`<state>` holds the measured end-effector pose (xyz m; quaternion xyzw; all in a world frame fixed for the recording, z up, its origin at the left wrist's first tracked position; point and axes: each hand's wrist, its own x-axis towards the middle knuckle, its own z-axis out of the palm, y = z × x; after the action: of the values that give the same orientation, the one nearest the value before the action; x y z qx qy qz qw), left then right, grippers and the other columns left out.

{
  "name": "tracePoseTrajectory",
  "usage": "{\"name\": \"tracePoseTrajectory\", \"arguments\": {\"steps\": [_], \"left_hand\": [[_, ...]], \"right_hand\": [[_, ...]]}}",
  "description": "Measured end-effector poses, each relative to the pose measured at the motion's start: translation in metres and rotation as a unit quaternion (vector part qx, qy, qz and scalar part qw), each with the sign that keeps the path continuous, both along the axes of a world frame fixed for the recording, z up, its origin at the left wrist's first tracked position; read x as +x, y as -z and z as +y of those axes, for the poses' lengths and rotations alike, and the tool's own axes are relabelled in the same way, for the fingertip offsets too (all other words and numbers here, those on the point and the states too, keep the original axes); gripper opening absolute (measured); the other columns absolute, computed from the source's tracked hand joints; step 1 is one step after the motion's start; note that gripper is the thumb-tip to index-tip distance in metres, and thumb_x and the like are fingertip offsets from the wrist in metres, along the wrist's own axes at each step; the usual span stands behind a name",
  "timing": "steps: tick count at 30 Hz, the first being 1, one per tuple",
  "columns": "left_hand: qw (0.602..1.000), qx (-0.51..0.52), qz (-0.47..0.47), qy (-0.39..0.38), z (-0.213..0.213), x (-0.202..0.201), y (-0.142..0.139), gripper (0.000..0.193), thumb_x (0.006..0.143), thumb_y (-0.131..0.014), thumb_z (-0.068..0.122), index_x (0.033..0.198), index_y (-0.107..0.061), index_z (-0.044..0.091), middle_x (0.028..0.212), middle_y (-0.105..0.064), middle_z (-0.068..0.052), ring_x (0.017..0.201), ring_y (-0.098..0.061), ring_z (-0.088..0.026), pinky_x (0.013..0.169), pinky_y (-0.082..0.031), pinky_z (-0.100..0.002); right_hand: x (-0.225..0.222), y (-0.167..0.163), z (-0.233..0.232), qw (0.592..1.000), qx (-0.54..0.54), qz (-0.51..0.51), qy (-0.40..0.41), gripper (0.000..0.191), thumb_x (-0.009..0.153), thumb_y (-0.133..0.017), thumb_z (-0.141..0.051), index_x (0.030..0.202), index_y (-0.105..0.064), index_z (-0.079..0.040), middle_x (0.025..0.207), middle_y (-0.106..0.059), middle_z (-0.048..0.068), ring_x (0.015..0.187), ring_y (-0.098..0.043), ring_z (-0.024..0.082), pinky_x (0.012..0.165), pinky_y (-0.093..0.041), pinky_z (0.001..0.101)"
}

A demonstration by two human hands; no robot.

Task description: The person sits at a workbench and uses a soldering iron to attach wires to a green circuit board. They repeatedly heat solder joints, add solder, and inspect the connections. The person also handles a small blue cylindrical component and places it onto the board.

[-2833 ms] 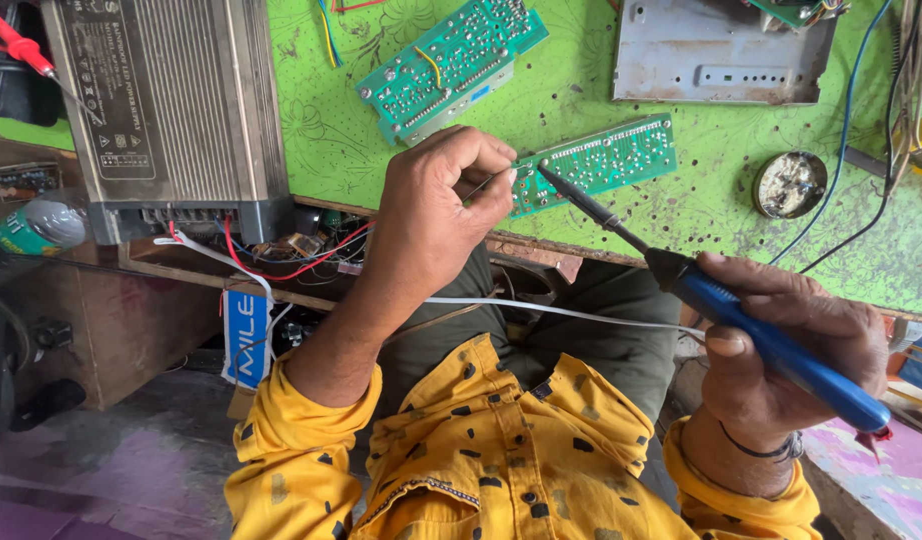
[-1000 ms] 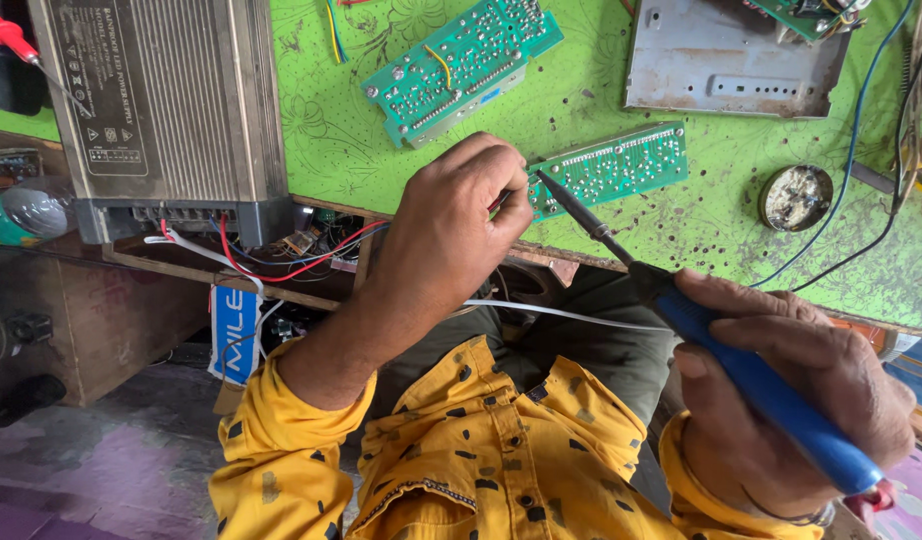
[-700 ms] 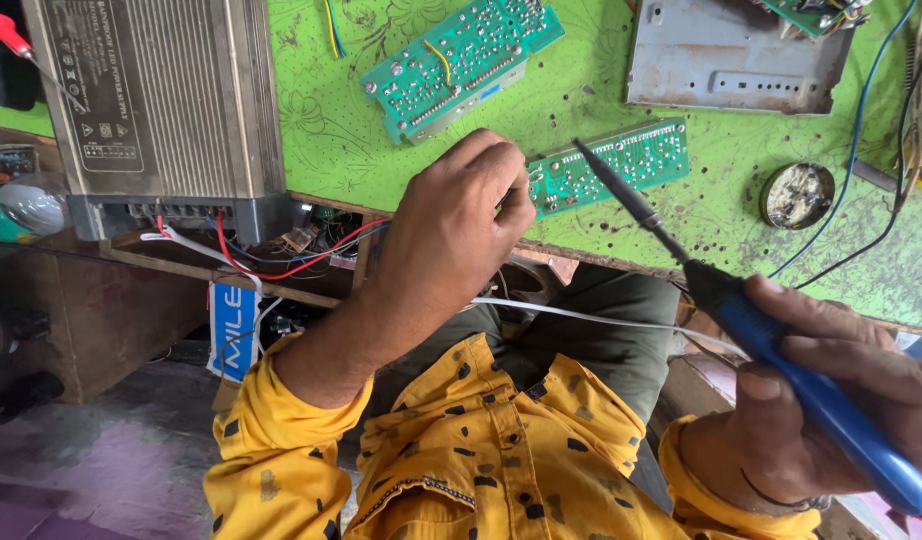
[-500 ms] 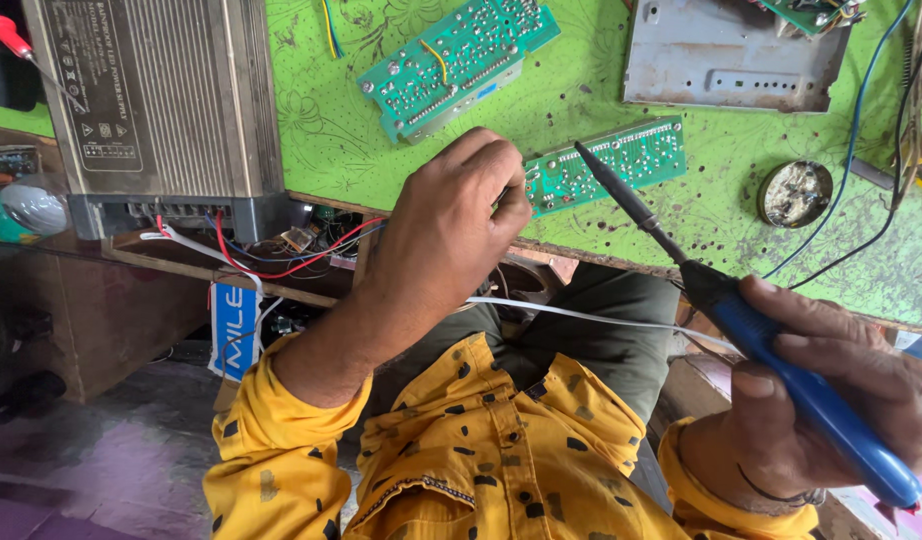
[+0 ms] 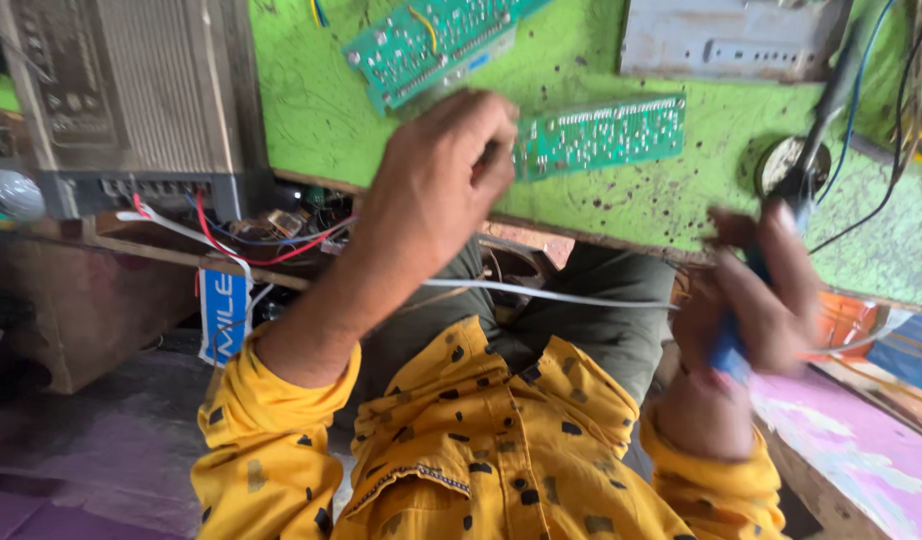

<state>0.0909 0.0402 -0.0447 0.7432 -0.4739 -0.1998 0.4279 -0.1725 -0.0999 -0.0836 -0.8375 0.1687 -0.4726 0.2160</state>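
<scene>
My left hand (image 5: 436,180) pinches the left end of a small green circuit board (image 5: 606,135) lying on the green bench top (image 5: 671,205). To the right, my right hand (image 5: 761,300) is blurred and wrapped around a blue-handled soldering iron (image 5: 796,185). The iron points up and away from me, its dark shaft passing over a round metal tin (image 5: 781,160). The tip itself is too blurred to place exactly. A white cable (image 5: 551,293) runs across my lap between the two arms.
A grey ribbed metal amplifier case (image 5: 131,90) stands at the left with red, white and blue wires (image 5: 221,235) spilling from it. A larger green circuit board (image 5: 431,40) and a grey metal panel (image 5: 731,40) lie farther back. Cables (image 5: 906,120) hang at the right edge.
My right hand has swung the soldering iron off the small board to the right, so it now points up by the round tin. My left hand has stayed on the board.
</scene>
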Motion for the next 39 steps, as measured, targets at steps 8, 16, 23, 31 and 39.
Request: {"name": "tracePoseTrajectory", "arguments": {"steps": [8, 16, 23, 31, 39], "left_hand": [[0.975, -0.148, -0.161, -0.035, 0.039, -0.001, -0.021, 0.022, 0.098, -0.082, 0.0, 0.109, -0.063, -0.002, 0.117, -0.068, -0.016, 0.105, -0.071, -0.032, 0.093, -0.059, -0.039], [0.97, -0.206, -0.127, -0.006, 0.123, -0.069, 0.007, 0.014, 0.089, -0.077, 0.007, 0.086, -0.065, 0.003, 0.085, -0.065, -0.007, 0.07, -0.066, -0.021, 0.064, -0.055, -0.034], [0.972, 0.082, -0.203, -0.089, 0.13, -0.086, 0.093, 0.021, 0.093, -0.078, 0.022, 0.096, -0.068, 0.004, 0.09, -0.069, -0.011, 0.077, -0.065, -0.027, 0.069, -0.052, -0.04], [0.975, 0.133, -0.117, -0.135, 0.254, -0.109, 0.088, 0.05, 0.085, -0.076, 0.033, 0.11, -0.058, -0.006, 0.096, -0.064, -0.024, 0.087, -0.063, -0.045, 0.071, -0.052, -0.048], [0.943, 0.284, 0.123, -0.119, 0.33, -0.11, 0.07, 0.038, 0.095, -0.077, 0.033, 0.111, -0.06, 0.004, 0.091, -0.072, -0.015, 0.084, -0.07, -0.034, 0.07, -0.054, -0.045]], "right_hand": [[0.023, 0.024, -0.002, 0.995, -0.099, 0.005, 0.028, 0.012, 0.095, -0.062, 0.005, 0.097, -0.072, -0.003, 0.137, -0.057, 0.019, 0.118, -0.064, 0.035, 0.077, -0.064, 0.0388], [0.021, 0.02, 0.003, 0.996, -0.017, 0.057, 0.068, 0.012, 0.098, -0.067, -0.009, 0.106, -0.07, -0.001, 0.143, -0.055, 0.022, 0.126, -0.063, 0.037, 0.079, -0.062, 0.0377], [0.018, 0.014, 0.009, 0.996, -0.04, 0.07, 0.047, 0.014, 0.1, -0.069, -0.011, 0.107, -0.07, 0.0, 0.144, -0.055, 0.023, 0.128, -0.063, 0.039, 0.087, -0.062, 0.0425], [0.009, 0.017, 0.02, 0.996, -0.058, 0.061, 0.018, 0.016, 0.107, -0.069, -0.009, 0.114, -0.069, 0.006, 0.144, -0.052, 0.028, 0.13, -0.064, 0.043, 0.107, -0.06, 0.0491], [-0.005, 0.033, 0.047, 0.995, 0.007, 0.089, 0.034, 0.024, 0.108, -0.06, 0.002, 0.129, -0.069, 0.01, 0.125, -0.074, 0.023, 0.113, -0.075, 0.036, 0.103, -0.059, 0.0403]]}}
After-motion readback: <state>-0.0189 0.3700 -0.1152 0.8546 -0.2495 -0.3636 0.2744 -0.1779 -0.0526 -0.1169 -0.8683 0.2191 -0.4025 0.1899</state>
